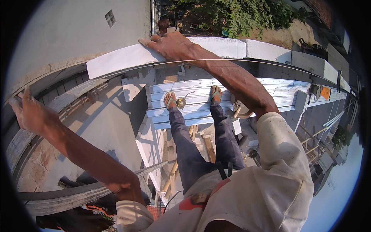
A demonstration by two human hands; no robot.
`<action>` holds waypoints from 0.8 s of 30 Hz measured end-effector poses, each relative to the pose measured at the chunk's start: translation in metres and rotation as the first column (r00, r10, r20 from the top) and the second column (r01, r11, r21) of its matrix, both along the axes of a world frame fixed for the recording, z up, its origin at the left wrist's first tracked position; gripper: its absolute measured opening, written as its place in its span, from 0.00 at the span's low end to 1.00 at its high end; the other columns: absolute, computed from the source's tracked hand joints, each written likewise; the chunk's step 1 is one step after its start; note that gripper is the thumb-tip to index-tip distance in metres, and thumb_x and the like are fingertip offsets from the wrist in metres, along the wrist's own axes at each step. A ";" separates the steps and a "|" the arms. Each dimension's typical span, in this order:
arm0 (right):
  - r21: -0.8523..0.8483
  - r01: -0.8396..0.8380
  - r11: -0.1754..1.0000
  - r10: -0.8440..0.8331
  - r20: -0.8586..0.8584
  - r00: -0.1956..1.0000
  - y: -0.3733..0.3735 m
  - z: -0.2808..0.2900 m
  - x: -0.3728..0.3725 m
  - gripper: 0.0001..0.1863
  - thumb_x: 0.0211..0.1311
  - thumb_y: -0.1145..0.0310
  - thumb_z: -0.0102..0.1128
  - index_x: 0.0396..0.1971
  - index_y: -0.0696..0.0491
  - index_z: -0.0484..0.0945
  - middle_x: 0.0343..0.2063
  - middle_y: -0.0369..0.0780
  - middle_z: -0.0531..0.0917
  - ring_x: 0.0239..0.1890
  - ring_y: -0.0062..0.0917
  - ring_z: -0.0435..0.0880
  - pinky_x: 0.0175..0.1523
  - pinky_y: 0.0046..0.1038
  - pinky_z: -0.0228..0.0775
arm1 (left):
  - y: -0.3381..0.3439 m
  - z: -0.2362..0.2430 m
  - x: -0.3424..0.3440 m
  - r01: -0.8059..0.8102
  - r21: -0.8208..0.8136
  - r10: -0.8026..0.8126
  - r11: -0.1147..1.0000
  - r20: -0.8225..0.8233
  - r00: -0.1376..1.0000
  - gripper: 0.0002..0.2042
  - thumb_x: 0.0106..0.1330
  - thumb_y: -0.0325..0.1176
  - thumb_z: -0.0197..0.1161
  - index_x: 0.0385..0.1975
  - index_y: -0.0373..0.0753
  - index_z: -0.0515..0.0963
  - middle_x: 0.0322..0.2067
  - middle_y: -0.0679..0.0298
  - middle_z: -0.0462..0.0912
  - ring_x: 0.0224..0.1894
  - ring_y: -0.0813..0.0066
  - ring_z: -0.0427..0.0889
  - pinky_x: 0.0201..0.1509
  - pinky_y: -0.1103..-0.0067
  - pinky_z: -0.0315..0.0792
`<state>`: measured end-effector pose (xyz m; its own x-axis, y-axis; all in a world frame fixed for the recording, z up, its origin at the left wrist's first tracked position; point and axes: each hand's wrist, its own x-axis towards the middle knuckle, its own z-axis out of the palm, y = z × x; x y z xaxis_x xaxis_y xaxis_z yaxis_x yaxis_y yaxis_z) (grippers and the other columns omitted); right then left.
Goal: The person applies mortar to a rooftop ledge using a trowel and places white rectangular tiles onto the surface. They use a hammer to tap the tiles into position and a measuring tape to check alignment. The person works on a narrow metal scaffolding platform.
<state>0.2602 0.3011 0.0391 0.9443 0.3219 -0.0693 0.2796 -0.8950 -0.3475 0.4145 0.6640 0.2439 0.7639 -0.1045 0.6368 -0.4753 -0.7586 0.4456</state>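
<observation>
My right hand [170, 45] lies across the top of a long white block [119, 60] at the left end of a row of such blocks. Its thumb side rests on the block, and the other fingers bend over the far edge. At the far left my left hand [33, 114] is raised with fingers apart, near a grey ledge [58, 103]; nothing shows in it. A thin taut string [232, 59] runs along the near side of the blocks, passing by my right forearm. More white blocks [266, 50] continue the row to the right.
My sandalled feet stand on a ribbed metal platform [197, 112] with a tape measure [181, 103] between them. A bucket [245, 110] is beside my right leg. Wooden poles [209, 149] show below. Beyond the blocks are a grey wall [81, 31] and leafy branches [239, 19].
</observation>
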 end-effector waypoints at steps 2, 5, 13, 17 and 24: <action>0.021 -0.012 1.000 0.012 -0.005 1.000 0.000 -0.001 0.002 0.44 0.57 0.70 0.68 0.75 0.42 0.63 0.52 0.49 0.83 0.36 0.42 0.91 0.38 0.39 0.87 | 0.005 -0.003 0.001 0.004 0.056 -0.002 0.998 -0.036 0.999 0.24 0.67 0.21 0.63 0.63 0.18 0.71 0.68 0.38 0.70 0.64 0.60 0.79 0.66 0.76 0.72; 0.034 -0.026 0.999 0.025 0.042 0.999 0.000 -0.005 0.006 0.43 0.56 0.71 0.69 0.74 0.42 0.64 0.53 0.48 0.83 0.37 0.43 0.91 0.39 0.39 0.87 | 0.016 0.002 -0.007 -0.010 0.147 0.014 0.989 -0.026 1.000 0.27 0.67 0.21 0.64 0.65 0.18 0.69 0.66 0.38 0.71 0.62 0.60 0.80 0.65 0.78 0.73; -0.093 -0.070 0.993 0.067 -0.033 0.997 -0.002 0.006 0.006 0.65 0.36 0.69 0.78 0.79 0.37 0.50 0.55 0.40 0.80 0.47 0.45 0.89 0.48 0.43 0.90 | -0.037 0.001 -0.040 -0.198 0.141 0.196 0.970 0.028 0.980 0.15 0.65 0.27 0.62 0.50 0.32 0.75 0.48 0.50 0.81 0.54 0.61 0.79 0.58 0.70 0.71; 0.002 -0.118 0.993 0.118 -0.069 0.991 0.004 0.010 0.007 0.65 0.36 0.68 0.79 0.79 0.39 0.50 0.58 0.42 0.79 0.49 0.48 0.87 0.52 0.47 0.87 | -0.013 -0.021 -0.040 -0.347 0.504 0.220 0.791 0.294 0.930 0.13 0.66 0.33 0.57 0.39 0.29 0.82 0.39 0.47 0.84 0.49 0.51 0.80 0.62 0.59 0.68; 0.001 -0.057 0.998 0.056 0.153 0.987 0.001 0.016 -0.012 0.58 0.47 0.70 0.75 0.78 0.37 0.51 0.65 0.42 0.73 0.67 0.43 0.74 0.72 0.52 0.67 | -0.020 -0.096 -0.067 -0.468 0.696 0.415 0.544 0.262 0.871 0.31 0.77 0.50 0.48 0.76 0.43 0.58 0.77 0.55 0.59 0.79 0.54 0.54 0.77 0.38 0.44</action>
